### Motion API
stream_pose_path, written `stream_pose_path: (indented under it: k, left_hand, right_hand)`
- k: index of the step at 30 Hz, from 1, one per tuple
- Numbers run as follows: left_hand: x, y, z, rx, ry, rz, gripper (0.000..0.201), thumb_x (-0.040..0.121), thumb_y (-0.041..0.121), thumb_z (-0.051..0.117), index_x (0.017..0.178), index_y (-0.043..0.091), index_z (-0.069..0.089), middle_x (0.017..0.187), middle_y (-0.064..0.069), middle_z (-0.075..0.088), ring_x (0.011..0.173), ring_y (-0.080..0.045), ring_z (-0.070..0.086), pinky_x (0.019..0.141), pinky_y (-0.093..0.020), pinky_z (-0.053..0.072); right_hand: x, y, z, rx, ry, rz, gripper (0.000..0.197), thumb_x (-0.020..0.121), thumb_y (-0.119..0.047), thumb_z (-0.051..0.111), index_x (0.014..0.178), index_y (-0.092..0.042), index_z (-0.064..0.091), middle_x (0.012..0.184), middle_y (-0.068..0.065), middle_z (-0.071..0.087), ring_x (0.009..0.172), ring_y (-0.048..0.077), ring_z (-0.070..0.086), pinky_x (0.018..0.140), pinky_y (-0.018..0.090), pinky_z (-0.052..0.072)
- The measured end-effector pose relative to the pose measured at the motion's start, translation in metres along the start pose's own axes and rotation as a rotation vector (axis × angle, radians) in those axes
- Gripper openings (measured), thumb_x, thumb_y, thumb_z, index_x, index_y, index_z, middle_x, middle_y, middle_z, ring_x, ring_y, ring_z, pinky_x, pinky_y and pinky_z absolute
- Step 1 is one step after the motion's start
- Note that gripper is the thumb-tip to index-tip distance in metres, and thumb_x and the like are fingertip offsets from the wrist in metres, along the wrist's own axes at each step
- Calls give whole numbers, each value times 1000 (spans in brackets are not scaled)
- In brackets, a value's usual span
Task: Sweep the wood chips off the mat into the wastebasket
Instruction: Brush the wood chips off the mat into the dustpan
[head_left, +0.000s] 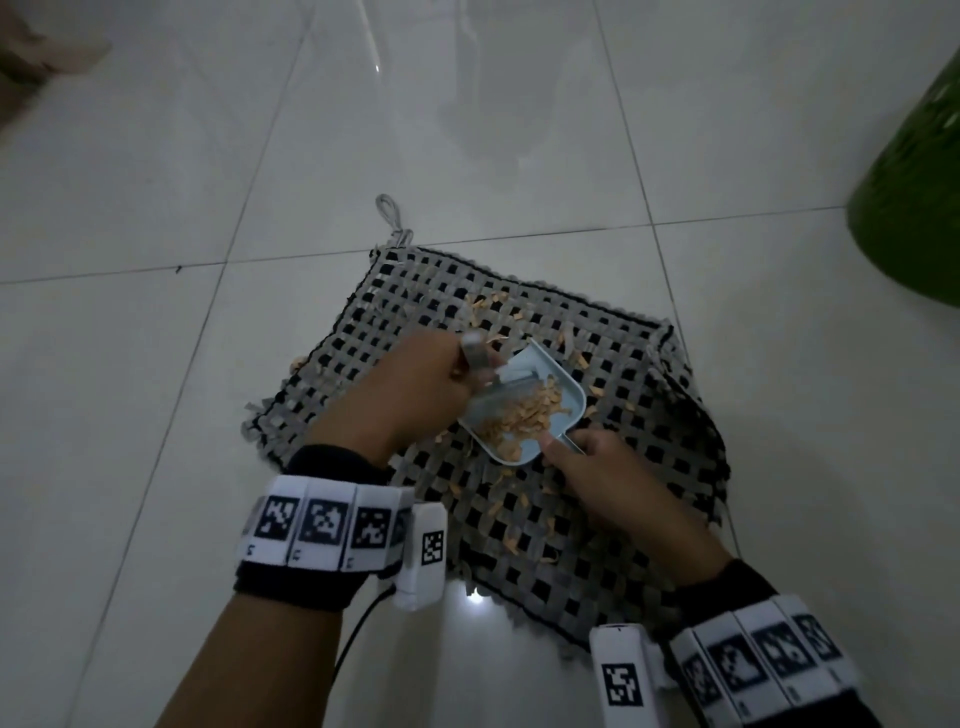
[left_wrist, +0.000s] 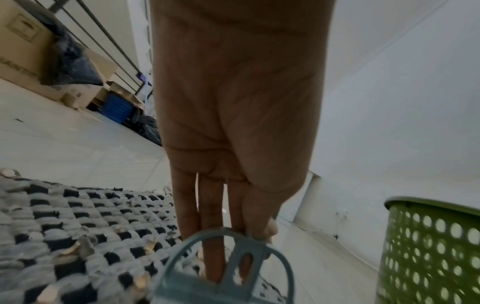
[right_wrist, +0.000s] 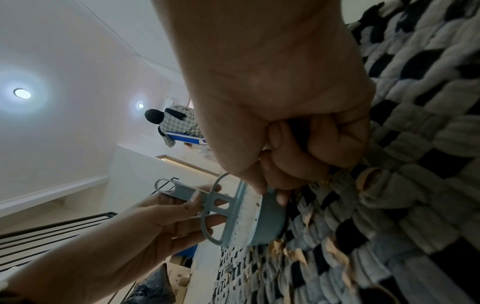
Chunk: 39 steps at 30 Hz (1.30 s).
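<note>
Centre of frame: the left hand (head_left: 415, 384) grips a small brush (right_wrist: 233, 214), while the right hand (head_left: 602, 467) pinches the dustpan (head_left: 524, 400) handle. Wood chips (head_left: 524, 415) lie in the pan (others scattered on the woven mat (head_left: 639, 415)); the green wastebasket (head_left: 914, 171), apparently perforated, stands upper right.

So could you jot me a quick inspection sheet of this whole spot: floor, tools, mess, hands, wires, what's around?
Surface: pale tiled floor; a woven grey and black mat lies on it.
Job's things: small blue dustpan on the mat, holding a heap of wood chips; blue hand brush at its mouth; green perforated wastebasket stands off the mat to the right.
Clutter: loose chips still scattered over the mat.
Hands: left hand holds the brush handle; right hand grips the dustpan handle.
Cables: a dark cable runs from the left wristband.
Surroundings: cardboard boxes, black railing, ceiling lights, another person in the distance.
</note>
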<state>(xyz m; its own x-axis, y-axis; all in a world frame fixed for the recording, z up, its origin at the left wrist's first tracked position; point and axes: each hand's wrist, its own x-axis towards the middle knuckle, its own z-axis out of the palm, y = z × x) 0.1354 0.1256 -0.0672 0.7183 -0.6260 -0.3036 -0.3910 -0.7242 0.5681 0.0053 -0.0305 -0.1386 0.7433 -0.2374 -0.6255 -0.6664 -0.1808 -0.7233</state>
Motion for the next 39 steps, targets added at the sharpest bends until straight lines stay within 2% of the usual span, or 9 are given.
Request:
stream_pose_path:
  k: [3, 6, 10, 12, 14, 19, 24, 35, 39]
  left_hand:
    - [4, -5, -10, -44, 184, -8, 22, 101, 24, 56, 116, 25, 72, 105, 0, 73, 89, -13, 66, 79, -32, 54]
    - [6, -7, -2, 94, 355, 3, 25, 103, 28, 51, 117, 20, 70, 84, 0, 69, 64, -7, 56, 55, -16, 38]
    - [-5, 0, 32, 167, 236, 129, 25, 104, 30, 48, 110, 17, 70, 79, -2, 69, 59, -5, 53, 50, -12, 30]
    - [-10, 5, 40, 190, 248, 157, 29, 105, 31, 47, 103, 14, 70, 67, 4, 60, 53, -4, 47, 47, -14, 28]
    - [-13, 10, 43, 169, 254, 155, 37, 105, 35, 45, 97, 11, 71, 63, 6, 56, 51, -4, 47, 45, -15, 29]
    - [-18, 20, 44, 177, 265, 113, 42, 107, 36, 40, 94, 9, 69, 63, 5, 53, 49, -4, 46, 43, -14, 27]
    - [-21, 21, 55, 152, 285, 124, 37, 106, 32, 44, 90, 7, 66, 75, -7, 68, 60, -18, 59, 54, -31, 48]
    - [-17, 19, 59, 114, 390, 131, 39, 108, 31, 39, 81, 11, 60, 59, 2, 54, 46, -12, 46, 45, -21, 33]
    - [-20, 25, 60, 113, 314, 174, 32, 106, 29, 45, 79, 14, 55, 59, 7, 46, 48, -5, 42, 45, -17, 24]
  right_hand:
    - [0, 2, -1, 17, 6, -6, 51, 96, -46, 52, 99, 1, 69, 52, -1, 41, 39, 11, 36, 47, 22, 29]
    - [1, 4, -3, 34, 5, 0, 49, 97, -44, 53, 97, 2, 71, 45, -5, 41, 39, 11, 37, 49, 24, 30]
    - [1, 1, -7, 25, 6, 6, 43, 96, -43, 55, 92, -4, 74, 39, -12, 48, 35, 4, 43, 44, 18, 33]
    - [3, 0, -12, 14, 9, 4, 46, 95, -45, 57, 91, -1, 73, 56, 2, 55, 50, 15, 49, 49, 21, 33]
    - [3, -2, -16, 8, -7, 14, 53, 93, -47, 59, 85, 5, 67, 59, 9, 46, 50, 20, 42, 50, 23, 29]
    - [3, -9, -21, -43, -16, 54, 40, 92, -47, 61, 83, -8, 66, 50, 0, 34, 38, 11, 32, 39, 17, 24]
    - [2, -10, -19, -58, -4, 54, 36, 92, -48, 61, 80, -13, 61, 41, -6, 31, 30, 7, 30, 43, 20, 24]
    - [-3, -11, -19, -14, -4, 71, 35, 91, -48, 62, 74, -18, 69, 51, -5, 46, 44, 8, 42, 47, 22, 31]
    - [-2, -11, -18, -14, -18, 63, 34, 93, -45, 61, 73, -18, 68, 48, -6, 45, 39, 7, 39, 47, 22, 30]
